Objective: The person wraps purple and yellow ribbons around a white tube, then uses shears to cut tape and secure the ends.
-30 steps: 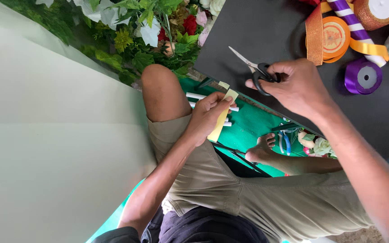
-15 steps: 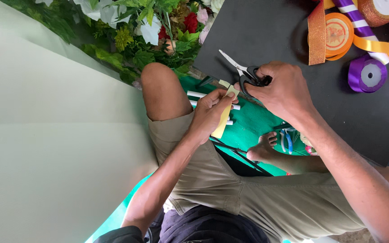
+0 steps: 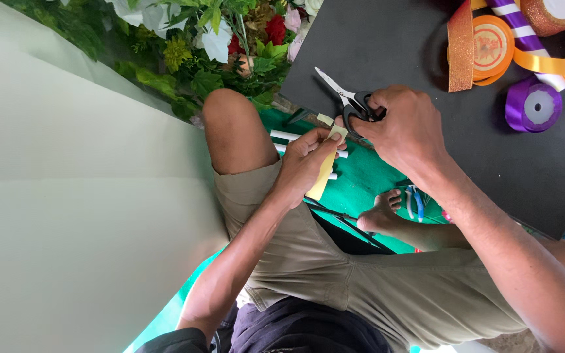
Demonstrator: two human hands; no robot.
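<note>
Scissors (image 3: 348, 98) in right hand (image 3: 403, 131), fingers through the black handles, blades parted and pointing toward the flowers (image 3: 210, 46). Left hand (image 3: 305, 163) pinches a pale yellow strip (image 3: 325, 170) between thumb and fingers, its top end just beside the scissor pivot, over the knee. Risk, as I judge it: strip floppy and held close to the blades, so a crooked cut or nicked fingertip. Ribbon spools (image 3: 531, 104) well apart.
</note>
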